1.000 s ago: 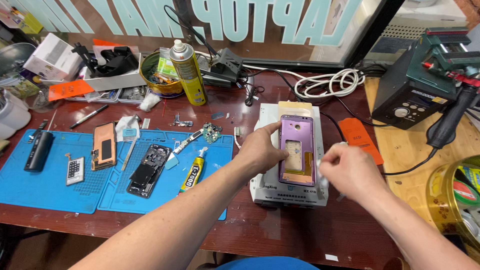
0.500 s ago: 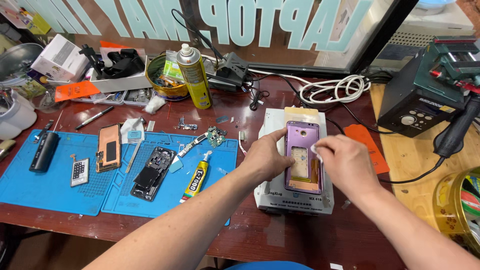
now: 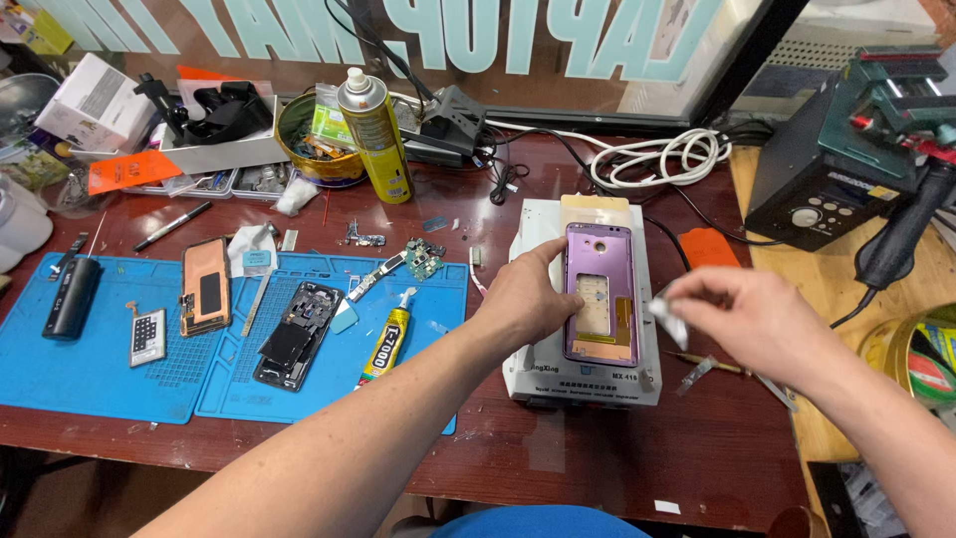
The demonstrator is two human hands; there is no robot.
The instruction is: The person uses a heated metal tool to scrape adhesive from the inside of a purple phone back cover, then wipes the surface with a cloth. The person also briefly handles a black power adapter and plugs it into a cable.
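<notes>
We pin the purple phone frame (image 3: 598,295) with our left hand (image 3: 528,299); our right hand (image 3: 752,321) pinches a small white scrap (image 3: 669,319), working gently.

Bench is pretty cluttered: two blue silicone work mats (image 3: 119,384) on the left carry a black phone chassis (image 3: 294,336), an orange-backed phone part (image 3: 206,299), a small battery (image 3: 146,336), a black cylindrical tool (image 3: 71,298) and a tube of glue (image 3: 385,344). Behind them there's a yellow spray can (image 3: 373,136) just beside a round tin of odds and ends (image 3: 311,139), plus a coiled white cable (image 3: 662,156). Off on the right, a dark hot air station (image 3: 832,174) sits on a lighter wooden top.
</notes>
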